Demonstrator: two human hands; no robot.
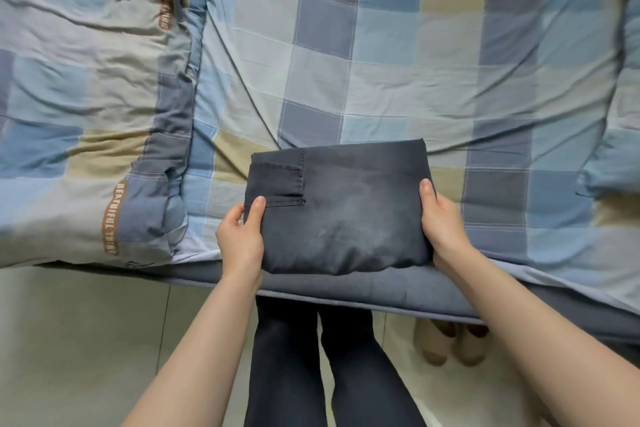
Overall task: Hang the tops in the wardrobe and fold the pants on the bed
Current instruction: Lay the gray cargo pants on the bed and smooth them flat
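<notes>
Checked bed (398, 55), folded dark pants (341, 208) at near edge; left hand (240, 241) and right hand (441, 225) grip opposite sides, thumbs on top

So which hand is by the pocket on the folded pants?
The left hand. Its thumb lies just below the stitched pocket of the folded dark grey denim pants; the right hand grips the plain opposite edge.

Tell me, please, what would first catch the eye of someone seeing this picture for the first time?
First, the dark folded pants at the near edge of the bed, gripped on either side by the left hand and the right hand, thumbs on top. Next, the blue and beige checked sheet covering the bed, with a bunched quilt at the left.
</notes>
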